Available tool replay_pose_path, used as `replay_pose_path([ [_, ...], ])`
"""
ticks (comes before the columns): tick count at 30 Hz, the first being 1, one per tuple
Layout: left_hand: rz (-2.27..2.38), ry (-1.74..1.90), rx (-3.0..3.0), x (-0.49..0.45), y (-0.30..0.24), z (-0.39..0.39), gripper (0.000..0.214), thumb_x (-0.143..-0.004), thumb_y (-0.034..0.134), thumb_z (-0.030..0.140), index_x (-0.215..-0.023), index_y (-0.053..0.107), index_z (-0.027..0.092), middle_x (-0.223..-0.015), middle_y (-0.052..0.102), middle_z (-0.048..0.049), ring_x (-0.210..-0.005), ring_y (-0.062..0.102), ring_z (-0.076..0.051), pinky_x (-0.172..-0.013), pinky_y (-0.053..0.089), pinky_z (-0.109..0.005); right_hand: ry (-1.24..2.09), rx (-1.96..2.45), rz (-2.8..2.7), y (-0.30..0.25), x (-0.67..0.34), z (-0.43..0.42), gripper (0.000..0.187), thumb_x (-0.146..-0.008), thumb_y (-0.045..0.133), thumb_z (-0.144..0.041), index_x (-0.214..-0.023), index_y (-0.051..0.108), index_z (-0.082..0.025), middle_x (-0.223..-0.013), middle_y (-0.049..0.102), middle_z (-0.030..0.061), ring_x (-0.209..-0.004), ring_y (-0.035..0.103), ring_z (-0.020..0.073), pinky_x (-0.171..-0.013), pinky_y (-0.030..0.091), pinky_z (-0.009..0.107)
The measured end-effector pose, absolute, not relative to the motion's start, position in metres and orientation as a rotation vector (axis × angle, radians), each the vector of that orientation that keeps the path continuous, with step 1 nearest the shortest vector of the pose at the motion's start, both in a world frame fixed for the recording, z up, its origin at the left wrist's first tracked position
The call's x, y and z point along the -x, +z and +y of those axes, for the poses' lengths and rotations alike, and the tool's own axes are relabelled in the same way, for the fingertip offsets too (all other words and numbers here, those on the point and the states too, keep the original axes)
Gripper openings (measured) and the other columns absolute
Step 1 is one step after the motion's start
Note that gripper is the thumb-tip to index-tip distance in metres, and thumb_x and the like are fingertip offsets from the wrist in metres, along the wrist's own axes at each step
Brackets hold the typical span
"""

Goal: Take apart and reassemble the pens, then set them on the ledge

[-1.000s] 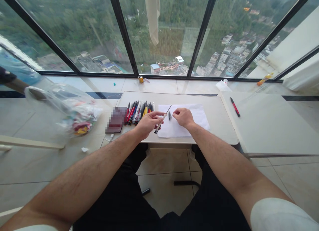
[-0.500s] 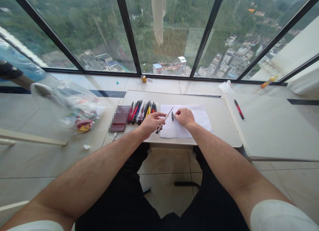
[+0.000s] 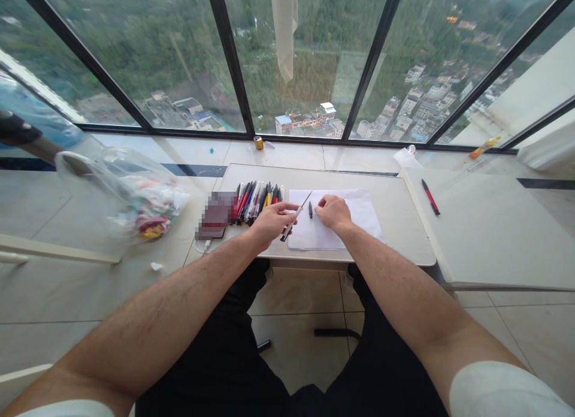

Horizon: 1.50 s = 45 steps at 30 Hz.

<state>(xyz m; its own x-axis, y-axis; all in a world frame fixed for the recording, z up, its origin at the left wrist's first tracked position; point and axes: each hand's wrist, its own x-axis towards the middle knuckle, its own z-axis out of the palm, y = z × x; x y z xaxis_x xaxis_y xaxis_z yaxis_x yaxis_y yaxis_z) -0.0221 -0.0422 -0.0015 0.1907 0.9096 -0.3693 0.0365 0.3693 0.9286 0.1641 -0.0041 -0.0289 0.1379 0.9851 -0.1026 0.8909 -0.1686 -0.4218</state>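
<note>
My left hand (image 3: 275, 222) is closed around a white pen barrel (image 3: 291, 224) with a dark lower end, held tilted. A thin dark refill (image 3: 306, 198) sticks out of the barrel's upper end. On the white paper (image 3: 359, 216) lies a short dark pen part (image 3: 310, 209), between my two hands. My right hand (image 3: 333, 212) rests on the paper just right of that part, apart from it. Its fingers are curled together, and what is between them, if anything, is too small to make out.
A row of pens (image 3: 256, 201) lies left of the paper on the small table (image 3: 399, 225), beside a blurred-out dark red object (image 3: 213, 216). A red and black pen (image 3: 431, 197) lies on the board at right. A plastic bag (image 3: 148, 201) stands at left.
My right hand has shifted very slightly to the right, away from the dark pen part. My left hand and the pen barrel are almost unmoved.
</note>
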Motion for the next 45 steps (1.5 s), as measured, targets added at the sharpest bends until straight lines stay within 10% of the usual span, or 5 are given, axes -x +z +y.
replay_pose_path([
  [21,1.243,0.742,-1.056,0.012,0.003,-0.047,0.023,-0.074,0.069,0.021,-0.097,0.068,0.015,-0.067,0.061,-0.0025,-0.059,0.054,-0.012,-0.052,0.049,-0.025,0.409,2.303,-2.148,-0.021,-0.173,-0.006,0.028,-0.085,0.056,-0.031,-0.102,0.068,-0.013,-0.106,0.069,0.0197,-0.1,0.066,0.0272,-0.081,0.049,0.033],
  [32,1.201,0.748,-1.059,0.009,0.006,-0.046,0.031,-0.07,0.075,0.027,-0.098,0.069,0.016,-0.069,0.062,-0.0024,-0.06,0.056,-0.012,-0.054,0.048,-0.025,1.19,1.538,-1.059,-0.007,-0.188,-0.007,0.027,-0.068,0.062,-0.015,-0.095,0.065,-0.014,-0.071,0.061,-0.0002,-0.055,0.045,0.0078,-0.044,0.032,0.019],
  [45,1.085,0.722,-1.164,0.008,-0.002,-0.048,0.035,-0.071,0.075,0.034,-0.101,0.069,0.016,-0.066,0.063,-0.0017,-0.053,0.054,-0.01,-0.052,0.043,-0.024,1.427,1.177,-0.898,0.019,-0.202,-0.027,0.027,-0.065,0.078,-0.03,-0.081,0.063,-0.015,-0.079,0.068,0.0046,-0.058,0.05,0.0074,-0.041,0.026,0.017],
])
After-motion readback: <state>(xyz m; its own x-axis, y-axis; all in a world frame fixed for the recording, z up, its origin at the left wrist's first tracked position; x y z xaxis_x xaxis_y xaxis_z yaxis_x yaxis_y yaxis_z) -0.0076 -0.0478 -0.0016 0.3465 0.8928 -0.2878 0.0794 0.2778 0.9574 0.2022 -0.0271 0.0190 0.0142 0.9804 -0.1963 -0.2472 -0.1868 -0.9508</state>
